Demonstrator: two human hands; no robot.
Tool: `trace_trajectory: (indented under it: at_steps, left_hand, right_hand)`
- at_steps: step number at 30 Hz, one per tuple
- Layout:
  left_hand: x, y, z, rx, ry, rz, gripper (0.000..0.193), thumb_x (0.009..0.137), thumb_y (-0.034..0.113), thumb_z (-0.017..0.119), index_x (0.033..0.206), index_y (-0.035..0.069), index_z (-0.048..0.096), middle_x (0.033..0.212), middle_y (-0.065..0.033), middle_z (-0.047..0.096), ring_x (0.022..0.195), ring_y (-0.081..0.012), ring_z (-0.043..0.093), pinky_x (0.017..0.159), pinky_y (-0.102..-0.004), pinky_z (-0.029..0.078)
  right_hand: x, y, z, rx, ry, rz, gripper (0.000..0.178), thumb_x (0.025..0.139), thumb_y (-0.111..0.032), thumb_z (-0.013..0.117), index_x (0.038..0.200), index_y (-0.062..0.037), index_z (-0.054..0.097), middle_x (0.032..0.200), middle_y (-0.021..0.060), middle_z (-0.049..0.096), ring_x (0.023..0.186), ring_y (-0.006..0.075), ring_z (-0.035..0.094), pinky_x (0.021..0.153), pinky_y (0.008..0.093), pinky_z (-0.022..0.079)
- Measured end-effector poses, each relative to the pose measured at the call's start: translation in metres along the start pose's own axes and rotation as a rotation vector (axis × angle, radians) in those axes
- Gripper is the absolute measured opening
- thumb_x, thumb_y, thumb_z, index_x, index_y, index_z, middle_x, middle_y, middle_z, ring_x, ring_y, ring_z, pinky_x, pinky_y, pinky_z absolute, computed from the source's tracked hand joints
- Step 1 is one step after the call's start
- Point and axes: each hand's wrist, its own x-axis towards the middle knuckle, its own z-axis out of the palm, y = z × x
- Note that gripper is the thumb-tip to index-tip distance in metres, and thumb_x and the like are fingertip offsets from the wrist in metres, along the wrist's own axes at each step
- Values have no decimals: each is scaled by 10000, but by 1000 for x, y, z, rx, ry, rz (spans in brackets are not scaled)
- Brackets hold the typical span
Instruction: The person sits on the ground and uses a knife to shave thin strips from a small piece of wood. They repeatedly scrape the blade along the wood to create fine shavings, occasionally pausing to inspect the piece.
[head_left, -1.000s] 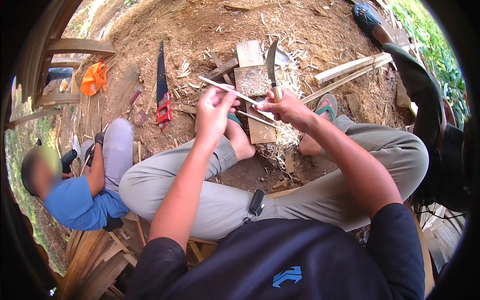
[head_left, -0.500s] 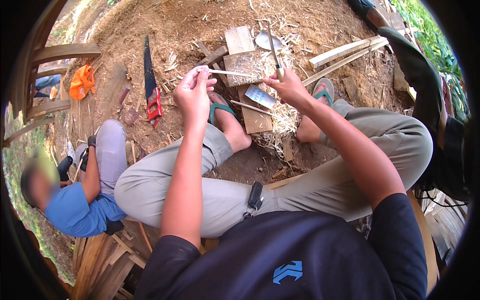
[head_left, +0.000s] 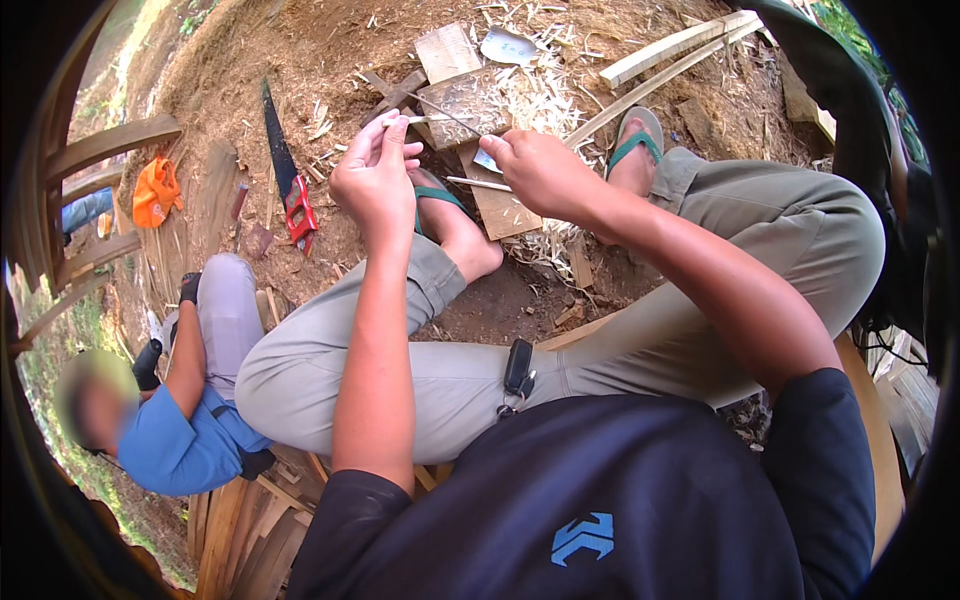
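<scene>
Between the fingers of my left hand (head_left: 375, 175) is one end of a thin pale wooden stick (head_left: 430, 119), which points to the right. My right hand (head_left: 545, 172) is closed around a knife, its handle hidden by the fingers. The narrow knife blade (head_left: 447, 113) slants up and left, close to the stick; I cannot tell whether they touch. Below the hands, another pale stick (head_left: 480, 184) lies over a wooden board (head_left: 505, 210). A larger wood block (head_left: 455, 98) sits beyond, strewn with shavings (head_left: 535, 110).
A red-handled saw (head_left: 298, 210) lies on the ground to the left. Long wooden strips (head_left: 680, 50) are at the far right, near my sandalled foot (head_left: 635, 145). At the left sits a person in a blue shirt (head_left: 190, 445). An orange cloth (head_left: 157, 190) lies farther off.
The knife has swung from pointing upward to slanting left over the stick. My right hand has moved left and closer to the left hand. The whole view has shifted slightly.
</scene>
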Motion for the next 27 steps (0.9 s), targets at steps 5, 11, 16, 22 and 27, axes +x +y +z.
trace_trajectory:
  at_steps: [5,11,16,22,27]
  left_hand:
    - [-4,2,-3,-26,44,-30,203,887,72,709,1048,-48,685,905,-122,706,678,-155,694,502,-229,539]
    - [-7,-3,1,-63,66,20,187,859,24,724,1025,-54,687,975,-137,707,669,-162,687,507,-235,553]
    - [-7,-5,3,-61,48,40,180,848,-7,723,1011,-67,679,967,-151,708,686,-170,687,551,-253,572]
    - [-8,-10,7,-58,64,126,163,834,-39,728,972,-72,646,929,-166,703,753,-167,690,659,-265,591]
    - [-10,-18,10,-85,43,207,128,841,-58,716,886,-56,597,954,-189,688,816,-173,689,734,-277,595]
  right_hand:
    - [-21,-13,-6,-145,-5,-121,387,1030,-237,409,962,82,618,859,290,626,826,459,634,736,523,499]
    - [-28,-27,-7,-176,-5,-204,323,1022,-161,411,961,84,613,824,267,625,763,446,636,678,524,508]
    - [-32,-36,-12,-203,-56,-157,361,1026,-170,400,910,108,599,789,265,621,746,450,633,665,525,511]
    - [-39,-38,-20,-181,-38,-153,347,994,-182,444,874,83,633,798,243,640,752,421,651,664,490,530]
    - [-47,-41,-26,-272,-51,-213,303,927,-205,519,868,32,699,888,228,694,855,391,690,743,450,553]
